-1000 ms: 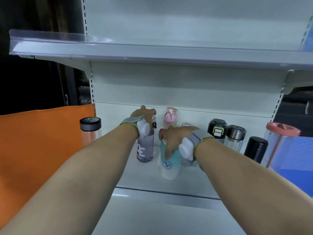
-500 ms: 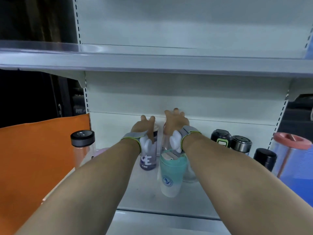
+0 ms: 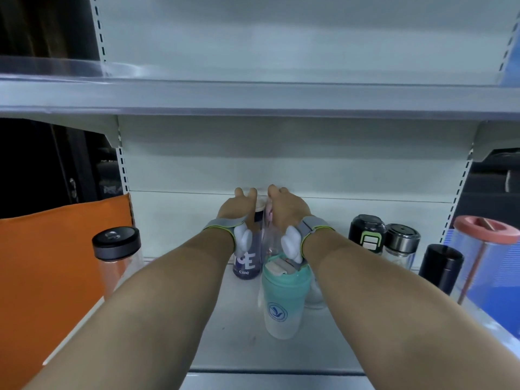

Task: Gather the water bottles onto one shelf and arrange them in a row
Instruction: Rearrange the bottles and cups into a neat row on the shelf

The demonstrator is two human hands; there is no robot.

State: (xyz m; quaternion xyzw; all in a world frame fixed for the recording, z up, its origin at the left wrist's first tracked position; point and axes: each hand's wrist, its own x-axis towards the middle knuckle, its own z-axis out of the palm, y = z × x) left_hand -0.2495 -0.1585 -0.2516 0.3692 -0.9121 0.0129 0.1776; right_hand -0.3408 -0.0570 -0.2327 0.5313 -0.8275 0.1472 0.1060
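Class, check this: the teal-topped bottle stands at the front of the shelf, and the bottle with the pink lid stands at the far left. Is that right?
Not quite. The head view shows the teal-topped bottle at the front, but the pink-lidded bottle stands at the far right, not the left.

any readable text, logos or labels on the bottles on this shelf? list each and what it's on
"E" in large white letters, partly hidden behind the left wristband, on the translucent purple bottle.
"Cille" below it, small; reading uncertain.
Round blue emblem on the teal-and-white bottle: its ring of text is too small to read.
Nothing else legible.
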